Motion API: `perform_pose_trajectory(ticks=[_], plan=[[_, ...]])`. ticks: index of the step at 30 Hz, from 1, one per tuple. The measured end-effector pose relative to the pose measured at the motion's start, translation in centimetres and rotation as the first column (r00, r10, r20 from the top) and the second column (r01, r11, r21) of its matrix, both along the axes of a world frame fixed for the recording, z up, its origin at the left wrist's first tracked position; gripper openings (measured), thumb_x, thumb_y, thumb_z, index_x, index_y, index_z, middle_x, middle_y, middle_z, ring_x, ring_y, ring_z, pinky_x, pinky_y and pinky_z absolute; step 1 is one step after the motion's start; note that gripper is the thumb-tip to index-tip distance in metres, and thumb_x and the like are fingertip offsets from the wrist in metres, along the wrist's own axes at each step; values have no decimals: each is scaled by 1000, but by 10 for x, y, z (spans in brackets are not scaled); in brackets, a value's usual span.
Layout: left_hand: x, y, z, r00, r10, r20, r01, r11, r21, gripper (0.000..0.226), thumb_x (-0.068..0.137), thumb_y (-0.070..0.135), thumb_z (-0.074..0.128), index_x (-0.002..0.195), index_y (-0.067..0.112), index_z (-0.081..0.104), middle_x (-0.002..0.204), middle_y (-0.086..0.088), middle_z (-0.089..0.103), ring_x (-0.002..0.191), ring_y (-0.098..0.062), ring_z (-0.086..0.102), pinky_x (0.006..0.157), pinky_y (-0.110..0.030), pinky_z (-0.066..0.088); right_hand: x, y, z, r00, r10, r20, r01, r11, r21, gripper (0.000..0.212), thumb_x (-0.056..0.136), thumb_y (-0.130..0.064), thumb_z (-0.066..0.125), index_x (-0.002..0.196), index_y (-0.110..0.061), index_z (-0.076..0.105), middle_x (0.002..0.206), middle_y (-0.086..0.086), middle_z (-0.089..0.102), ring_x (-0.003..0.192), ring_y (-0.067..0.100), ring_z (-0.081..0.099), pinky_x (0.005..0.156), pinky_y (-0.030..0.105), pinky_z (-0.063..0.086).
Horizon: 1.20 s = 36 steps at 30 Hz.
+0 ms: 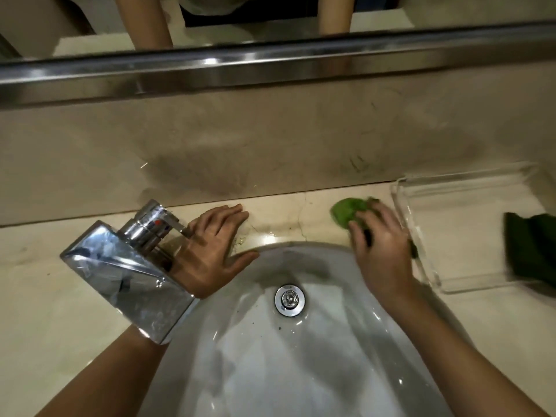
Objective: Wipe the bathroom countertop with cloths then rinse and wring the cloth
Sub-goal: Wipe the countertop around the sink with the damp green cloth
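A light green cloth [347,212] lies bunched on the beige marble countertop [282,218] behind the white sink [316,341]. My right hand [379,239] presses down on it with curled fingers, covering its near part. My left hand [210,245] rests flat on the countertop beside the chrome faucet [129,275], fingers straight, thumb at the sink's rim. Its wrist is hidden behind the faucet spout.
A clear plastic tray [427,257] stands right of the sink, touching my right hand's side. A dark green cloth [532,248] lies in it at the far right. The sink drain [289,299] is shut. A steel rail [270,64] and mirror run above the backsplash.
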<state>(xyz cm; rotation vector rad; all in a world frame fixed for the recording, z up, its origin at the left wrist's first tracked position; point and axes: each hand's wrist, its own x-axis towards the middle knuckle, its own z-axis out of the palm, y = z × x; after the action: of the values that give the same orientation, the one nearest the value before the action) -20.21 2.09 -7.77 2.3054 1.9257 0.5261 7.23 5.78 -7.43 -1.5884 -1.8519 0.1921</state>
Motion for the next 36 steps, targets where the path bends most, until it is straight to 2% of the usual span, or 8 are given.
perform_pose_trajectory(ticks=[4,9,15,20,25,28,32,36], plan=[[0,0,0,1000,-8,8,8,1000,5,67,77,63,47,129,22,49,132,1,53,121,-18,41,95,-40,36,-1,18,-3,984,-176,13,176,984,-10,13,84,-4,59,93,3,64,110,24,59,102,41,56,90,39,42],[0,0,0,1000,-9,12,9,1000,1,67,78,64,47,130,22,48,133,2,52,122,-18,40,96,-42,37,6,-26,-2,997,-70,44,69,997,41,20,86,-9,57,100,3,66,117,21,61,107,36,57,95,36,40],[-2,0,0,1000,-14,-13,14,1000,-4,68,77,64,47,130,20,50,133,1,53,121,-20,43,96,-42,37,-15,17,0,994,-106,-20,106,994,5,13,83,-4,59,92,3,64,105,23,61,97,40,58,87,35,38],[-2,0,1,999,-6,-33,6,1000,-20,69,78,65,46,130,20,49,133,1,52,121,-19,42,96,-42,38,-8,-17,1,1000,14,-1,-14,1000,4,17,86,-10,60,98,0,67,115,18,61,107,34,57,93,36,44],[-1,0,1,999,-8,-40,7,1000,-10,68,79,65,44,130,20,50,133,0,53,121,-18,40,96,-42,37,-25,0,7,999,1,-42,-3,998,-58,22,84,-16,57,96,-1,67,112,18,62,104,36,57,89,36,44],[1,-4,4,999,-34,-26,34,999,-15,67,82,61,43,132,17,49,137,-2,50,124,-20,40,98,-41,36,-28,1,9,996,59,-66,-66,991,-113,29,84,-21,55,103,-1,66,118,19,58,110,37,52,95,40,40],[9,-40,3,995,-85,-50,87,995,41,62,81,48,56,133,15,48,140,-5,48,130,-24,41,101,-43,37,-13,-5,11,992,108,57,-102,990,-97,35,87,-22,58,118,-7,62,128,21,51,116,39,43,101,44,34],[14,-115,5,999,15,-42,-17,999,-50,62,82,50,56,135,19,48,141,-2,47,128,-22,45,100,-39,43,-12,-7,10,995,96,13,-93,983,-159,41,86,-12,64,126,-11,57,131,25,48,118,43,41,98,48,35]])
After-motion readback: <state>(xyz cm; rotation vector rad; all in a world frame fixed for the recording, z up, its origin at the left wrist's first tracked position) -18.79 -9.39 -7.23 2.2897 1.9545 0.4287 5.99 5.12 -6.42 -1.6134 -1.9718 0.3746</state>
